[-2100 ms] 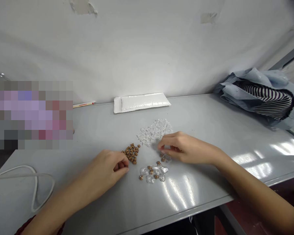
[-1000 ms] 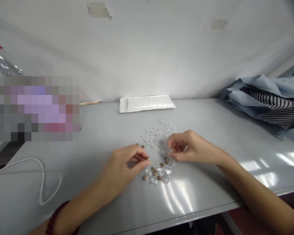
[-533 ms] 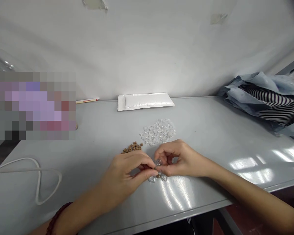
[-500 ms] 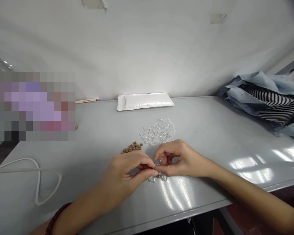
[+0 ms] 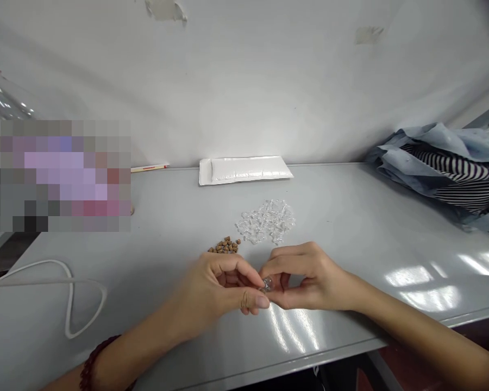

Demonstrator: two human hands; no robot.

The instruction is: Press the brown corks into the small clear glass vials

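My left hand point(image 5: 230, 285) and my right hand point(image 5: 303, 274) meet close above the table point(image 5: 167, 228). Between their fingertips is a small clear plastic piece point(image 5: 267, 283), its exact shape partly covered by fingers. Thumb and forefinger of the right hand pinch it from the right, while the left thumb and fingers close on its left side. Behind the left hand lies a small heap of brown pellets point(image 5: 227, 245). Farther back, a loose pile of small clear plastic pieces point(image 5: 267, 220) is spread out.
A white padded envelope point(image 5: 246, 169) lies by the wall, with a pencil point(image 5: 150, 168) to its left. Light blue fabric with a striped lining point(image 5: 452, 168) sits at the back right. A white cable point(image 5: 69, 293) loops at the left, near a blurred-out patch.
Both hands have come closer together around the clear piece. Clear pieces seen under the fingers before are now gathered or hidden between the fingertips. The view has shifted slightly.
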